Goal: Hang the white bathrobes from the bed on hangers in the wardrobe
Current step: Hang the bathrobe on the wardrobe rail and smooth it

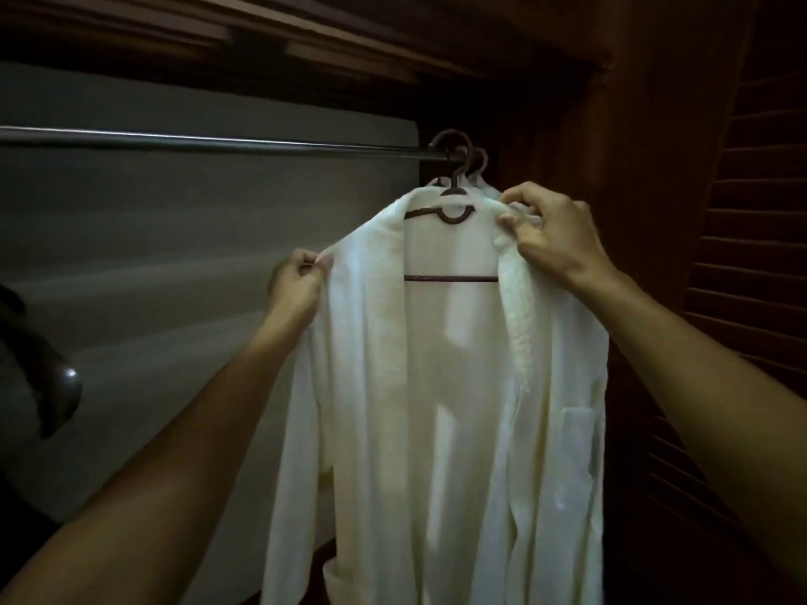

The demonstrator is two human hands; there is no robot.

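Note:
A white bathrobe [384,386] hangs open-fronted on a dark brown hanger [450,216], whose hook sits over the metal wardrobe rail [209,144] near its right end. My left hand [299,279] pinches the robe's left shoulder edge. Up at the collar, my right hand [548,233] pinches the right side of the fabric. Behind this hanger, further hooks [478,161] and a bit of white cloth show; what hangs there is mostly hidden.
The wardrobe's wooden side wall [611,146] stands close on the right, with a louvred door [751,277] beyond it. A wooden shelf [262,28] runs overhead. A dark rounded object [61,386] juts in at the left edge.

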